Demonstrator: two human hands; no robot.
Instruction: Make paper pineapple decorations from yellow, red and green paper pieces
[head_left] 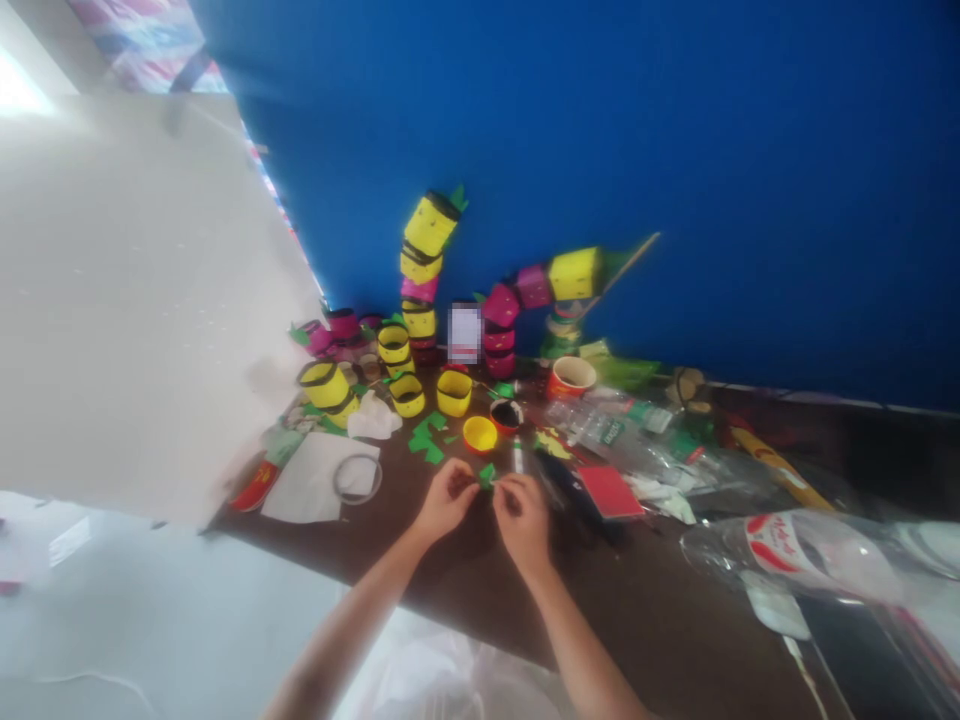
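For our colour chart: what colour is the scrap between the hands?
The scrap is green; see head view.

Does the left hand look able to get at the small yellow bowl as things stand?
Probably yes: the bowl sits just beyond the left hand, with nothing seen blocking the way. The fingers are busy at a green scrap, though, which may need letting go first.

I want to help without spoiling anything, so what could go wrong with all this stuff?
The small green piece at the fingertips of the left hand and right hand looks thin, so it might tear or slip. The round yellow cup stands just beyond the fingers, so a bump could knock it over. The tall stack of yellow and pink sections curves to one side near the blue wall, so it might topple.
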